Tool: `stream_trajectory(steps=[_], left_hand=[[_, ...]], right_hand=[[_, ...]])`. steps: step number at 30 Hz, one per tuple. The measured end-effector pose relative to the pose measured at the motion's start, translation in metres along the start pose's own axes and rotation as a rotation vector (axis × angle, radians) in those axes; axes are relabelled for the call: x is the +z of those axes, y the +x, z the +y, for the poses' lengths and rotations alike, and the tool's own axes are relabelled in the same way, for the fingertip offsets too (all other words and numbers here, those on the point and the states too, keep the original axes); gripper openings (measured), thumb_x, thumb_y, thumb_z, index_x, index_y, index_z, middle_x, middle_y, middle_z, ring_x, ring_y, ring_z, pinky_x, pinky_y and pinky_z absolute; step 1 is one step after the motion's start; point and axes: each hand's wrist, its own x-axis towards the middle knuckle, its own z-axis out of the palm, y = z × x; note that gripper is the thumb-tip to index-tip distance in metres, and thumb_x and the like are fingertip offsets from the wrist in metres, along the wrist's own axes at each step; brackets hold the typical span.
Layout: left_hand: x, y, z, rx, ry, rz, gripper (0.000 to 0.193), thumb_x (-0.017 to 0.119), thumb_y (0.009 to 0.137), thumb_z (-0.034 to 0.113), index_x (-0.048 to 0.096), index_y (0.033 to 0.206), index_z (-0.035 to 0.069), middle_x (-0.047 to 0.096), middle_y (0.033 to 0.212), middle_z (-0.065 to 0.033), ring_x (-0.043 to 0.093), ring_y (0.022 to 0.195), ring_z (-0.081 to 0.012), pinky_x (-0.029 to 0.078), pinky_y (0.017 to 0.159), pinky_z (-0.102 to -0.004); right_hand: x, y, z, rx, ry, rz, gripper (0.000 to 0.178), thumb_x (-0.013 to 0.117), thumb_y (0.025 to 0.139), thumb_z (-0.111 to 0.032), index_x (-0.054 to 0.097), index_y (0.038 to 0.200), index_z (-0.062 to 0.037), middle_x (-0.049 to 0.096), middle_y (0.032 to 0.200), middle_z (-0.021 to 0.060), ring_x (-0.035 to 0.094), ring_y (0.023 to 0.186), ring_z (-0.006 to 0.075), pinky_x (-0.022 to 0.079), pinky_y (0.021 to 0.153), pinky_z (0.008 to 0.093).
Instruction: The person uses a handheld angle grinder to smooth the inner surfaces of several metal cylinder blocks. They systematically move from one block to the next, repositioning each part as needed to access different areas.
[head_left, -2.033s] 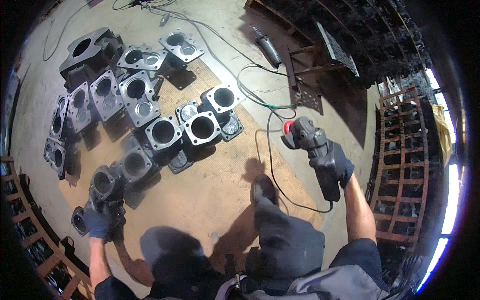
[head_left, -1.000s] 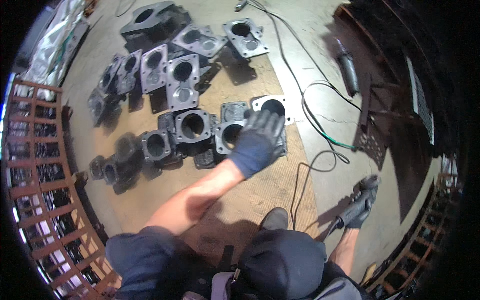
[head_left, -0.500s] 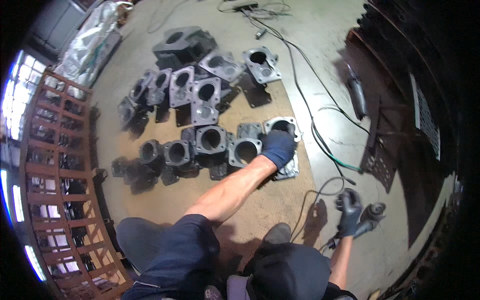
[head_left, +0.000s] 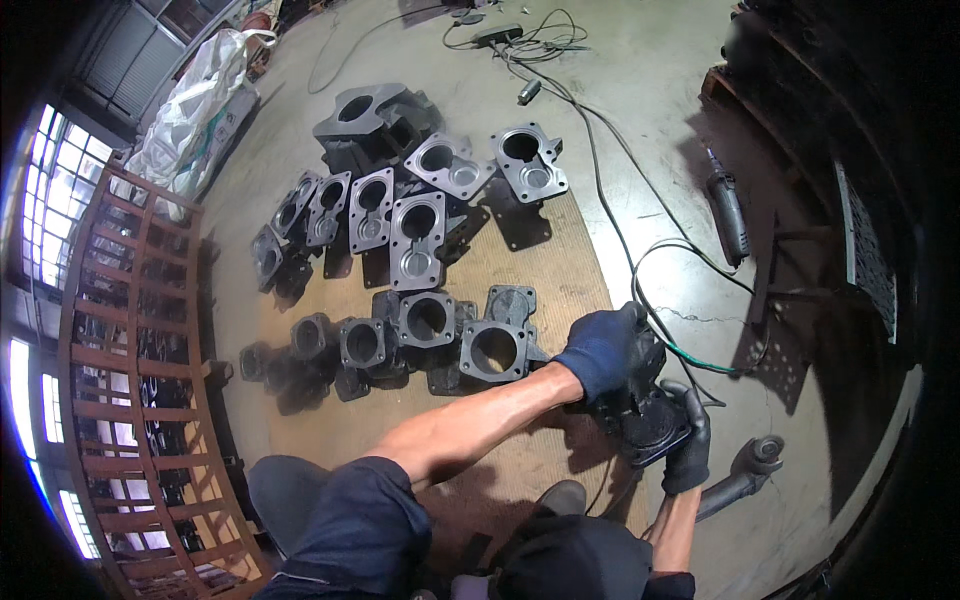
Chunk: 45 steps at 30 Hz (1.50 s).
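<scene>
My left hand (head_left: pixel 602 354), in a dark blue glove, is closed around the upper end of a dark metal casting (head_left: pixel 642 422). Its lower flange rests against my right hand (head_left: pixel 688 438), gloved in dark grey, with the fingers wrapped over the right edge. The casting is tilted and lifted near the right edge of the cardboard sheet (head_left: pixel 500 425). To the left, several similar castings stand in a row on the cardboard, the nearest being a square-flanged casting (head_left: pixel 495 374). Behind them is a second group with paler machined faces, including a two-bore casting (head_left: pixel 416 240).
An angle grinder (head_left: pixel 742 478) lies on the floor close to my right wrist. Farther off lies a long grey power tool (head_left: pixel 730 215). Black cables (head_left: pixel 610 170) loop across the floor. A brown slatted rack (head_left: pixel 135 400) stands left; a large block casting (head_left: pixel 370 125) sits at the back.
My left hand has moved right and nearer, taking the rightmost casting from the row. The right hand, empty before, now grips that casting too. The view has shifted slightly.
</scene>
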Motion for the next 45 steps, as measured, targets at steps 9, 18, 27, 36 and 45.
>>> stream_trajectory(steps=[9,18,27,36,45], left_hand=[[0.043,0.024,-0.07,-0.088,-0.012,-0.111,0.034,0.064,0.081,0.03,0.069,0.102,0.004,0.069,0.098,-0.0224,0.066,0.095,-0.0389,0.051,0.085,-0.0441],[0.023,0.079,-0.109,-0.04,0.086,-0.127,0.041,0.065,0.086,0.037,0.07,0.106,0.002,0.07,0.101,-0.0207,0.069,0.091,-0.0317,0.052,0.084,-0.0411],[-0.031,-0.015,-0.066,0.025,-0.203,-0.087,0.046,0.064,0.093,0.027,0.054,0.127,-0.002,0.067,0.107,-0.0203,0.066,0.098,-0.0247,0.053,0.085,-0.0387],[-0.068,0.071,-0.134,-0.243,-0.472,0.123,0.032,0.063,0.091,0.03,0.066,0.096,-0.001,0.058,0.067,-0.003,0.051,0.051,-0.0124,0.042,0.047,-0.0295],[-0.066,0.039,-0.173,-0.155,-0.323,0.212,0.055,0.065,0.091,0.036,0.055,0.127,-0.005,0.067,0.106,-0.0268,0.068,0.092,-0.0309,0.053,0.077,-0.0384]], right_hand=[[0.021,-0.017,0.005,0.124,-0.106,-0.01,0.043,0.047,0.098,-0.037,0.066,0.11,-0.0003,0.069,0.094,0.0085,0.065,0.08,0.0166,0.051,0.064,0.0284],[0.057,0.056,-0.031,-0.048,-0.46,-0.102,0.032,0.059,0.095,-0.022,0.064,0.115,0.0023,0.068,0.089,0.009,0.064,0.07,0.0112,0.049,0.058,0.023],[0.118,0.081,-0.062,0.135,-0.355,-0.163,0.035,0.067,0.093,-0.024,0.064,0.11,0.0062,0.063,0.068,0.0063,0.056,0.047,0.0119,0.044,0.042,0.025],[-0.062,-0.032,-0.009,0.311,-0.991,0.2,0.038,0.063,0.093,-0.031,0.066,0.108,0.0034,0.068,0.081,0.0125,0.064,0.065,0.0181,0.052,0.058,0.0293],[-0.081,-0.055,-0.048,-0.758,-0.921,0.911,0.049,0.07,0.09,-0.012,0.052,0.133,0.0017,0.06,0.126,0.0148,0.061,0.103,0.021,0.05,0.089,0.0334]])
